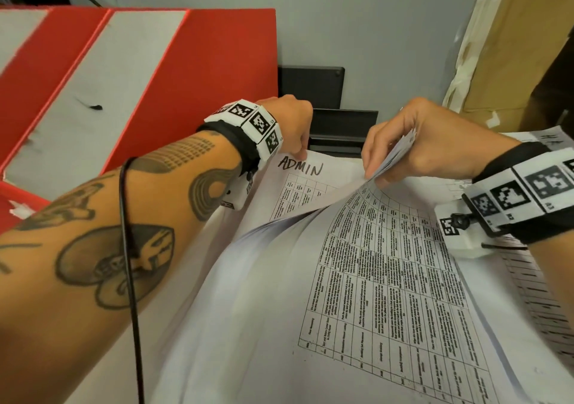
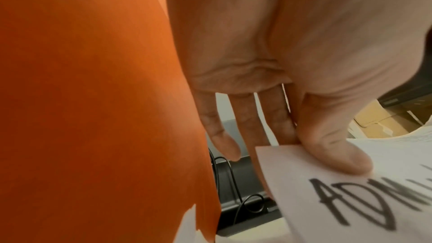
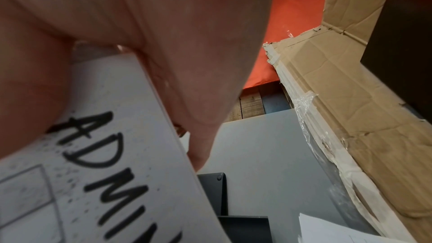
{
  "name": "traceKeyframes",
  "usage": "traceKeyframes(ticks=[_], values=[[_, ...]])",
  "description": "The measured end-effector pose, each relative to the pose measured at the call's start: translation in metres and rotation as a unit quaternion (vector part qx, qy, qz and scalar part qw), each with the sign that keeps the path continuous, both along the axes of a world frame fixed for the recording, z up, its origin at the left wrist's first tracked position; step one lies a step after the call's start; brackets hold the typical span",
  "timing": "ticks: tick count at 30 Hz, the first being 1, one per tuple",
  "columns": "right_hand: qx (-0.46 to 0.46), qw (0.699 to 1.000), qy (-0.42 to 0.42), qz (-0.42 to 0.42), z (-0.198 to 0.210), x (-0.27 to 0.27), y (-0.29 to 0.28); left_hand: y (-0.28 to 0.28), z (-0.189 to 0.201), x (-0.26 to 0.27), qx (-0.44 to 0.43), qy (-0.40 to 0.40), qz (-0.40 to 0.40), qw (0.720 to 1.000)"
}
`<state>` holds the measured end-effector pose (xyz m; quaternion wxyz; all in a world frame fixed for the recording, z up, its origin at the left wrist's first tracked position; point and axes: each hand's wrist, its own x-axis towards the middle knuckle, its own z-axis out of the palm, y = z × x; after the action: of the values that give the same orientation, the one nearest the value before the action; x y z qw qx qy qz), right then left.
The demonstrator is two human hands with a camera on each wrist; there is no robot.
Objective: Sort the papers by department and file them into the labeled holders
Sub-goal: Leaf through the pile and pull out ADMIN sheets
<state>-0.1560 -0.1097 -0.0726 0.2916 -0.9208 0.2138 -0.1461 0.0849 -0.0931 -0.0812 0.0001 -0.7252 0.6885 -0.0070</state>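
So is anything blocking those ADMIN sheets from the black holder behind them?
Nothing visible does. Both hands, left hand and right hand, grip the ADMIN sheets just before the black holder.

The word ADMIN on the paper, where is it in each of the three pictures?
Head view: the word ADMIN is just above the middle, at the top of the sheet, right of the left hand.
Left wrist view: ADMIN is at the bottom right, cut off by the edge, below the thumb.
Right wrist view: ADMIN runs down the lower left.
Shared landmark: the black holder behind the paper, in all three views.
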Motion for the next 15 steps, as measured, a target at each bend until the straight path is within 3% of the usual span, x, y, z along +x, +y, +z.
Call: traceKeyframes(ticks=[7, 11, 15], values=[[0.006, 1.0, -0.007, -0.008, 0.002, 0.001, 0.004, 0.009, 0.02, -0.003, -0.022, 0.0, -0.001, 1.0], [-0.038, 0.998, 0.01, -0.038, -0.002, 0.003, 0.001, 0.009, 0.025, -0.008, 0.013, -0.011, -0.047, 0.999], [-0.051, 0.998, 0.008, -0.036, -0.008, 0.007, 0.001, 0.017, 0.04, -0.013, 0.029, 0.045, -0.118, 0.992]])
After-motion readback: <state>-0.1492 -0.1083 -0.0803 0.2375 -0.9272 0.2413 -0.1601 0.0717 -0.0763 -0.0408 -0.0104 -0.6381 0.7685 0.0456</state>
